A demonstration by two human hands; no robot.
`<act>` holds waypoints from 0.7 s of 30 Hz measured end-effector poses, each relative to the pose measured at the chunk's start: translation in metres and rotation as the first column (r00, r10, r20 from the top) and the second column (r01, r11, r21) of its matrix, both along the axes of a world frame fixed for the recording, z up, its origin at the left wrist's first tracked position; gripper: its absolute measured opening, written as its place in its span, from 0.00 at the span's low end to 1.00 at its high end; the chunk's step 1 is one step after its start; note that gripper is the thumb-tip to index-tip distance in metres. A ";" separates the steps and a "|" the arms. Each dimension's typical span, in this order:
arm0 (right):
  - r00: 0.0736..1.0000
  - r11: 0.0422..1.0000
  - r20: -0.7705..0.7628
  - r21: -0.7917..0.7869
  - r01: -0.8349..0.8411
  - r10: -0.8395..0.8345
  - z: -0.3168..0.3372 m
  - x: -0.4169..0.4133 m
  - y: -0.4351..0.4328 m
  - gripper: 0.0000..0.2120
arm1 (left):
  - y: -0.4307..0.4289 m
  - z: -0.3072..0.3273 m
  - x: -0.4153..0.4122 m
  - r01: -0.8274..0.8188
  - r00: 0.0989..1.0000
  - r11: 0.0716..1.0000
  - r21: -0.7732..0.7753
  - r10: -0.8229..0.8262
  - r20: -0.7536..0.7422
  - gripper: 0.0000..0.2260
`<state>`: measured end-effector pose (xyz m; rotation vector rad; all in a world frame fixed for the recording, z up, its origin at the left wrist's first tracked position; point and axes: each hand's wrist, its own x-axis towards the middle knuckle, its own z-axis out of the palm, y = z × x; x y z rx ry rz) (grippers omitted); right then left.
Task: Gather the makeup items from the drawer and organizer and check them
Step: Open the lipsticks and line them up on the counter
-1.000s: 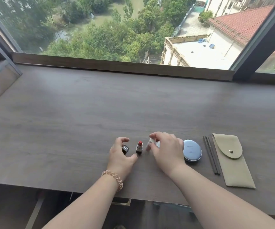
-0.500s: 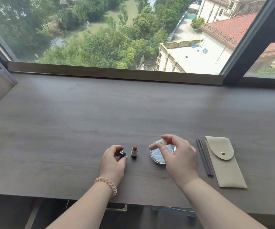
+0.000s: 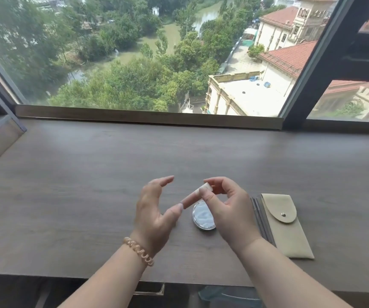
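Under right hand [image 3: 228, 210] pinching tube [image 3: 204, 188], compact [image 3: 202, 218] half-hidden

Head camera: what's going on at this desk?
The right hand pinches a small white item near a round compact lying on the desk. The left hand is raised beside it, open and holding nothing. A beige pouch and thin grey sticks lie to the right.

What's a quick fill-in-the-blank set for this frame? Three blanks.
1. The left hand holds nothing; the ___ pinches the small pale tube.
2. The spiral hair tie sits on the ___ wrist.
3. Two slim dark sticks lie between the round compact and the beige ___.
Missing: right hand; left; pouch.
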<state>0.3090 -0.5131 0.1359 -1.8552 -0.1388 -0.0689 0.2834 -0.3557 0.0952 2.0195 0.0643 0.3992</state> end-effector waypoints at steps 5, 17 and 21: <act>0.989 0.999 -0.146 0.039 -0.017 0.023 0.037 0.012 -0.001 0.08 | -0.022 0.061 0.005 0.286 0.952 0.958 0.026 -0.281 -0.124 0.05; 0.942 0.853 0.241 -0.517 -0.079 0.233 0.110 -0.017 -0.020 0.30 | -0.019 0.148 0.000 0.571 0.640 0.690 -0.446 -0.714 -0.284 0.15; 0.728 0.879 0.649 -0.456 0.143 0.218 0.107 -0.007 -0.031 0.27 | -0.028 0.153 -0.004 0.571 0.621 0.612 -0.548 -0.758 -0.199 0.16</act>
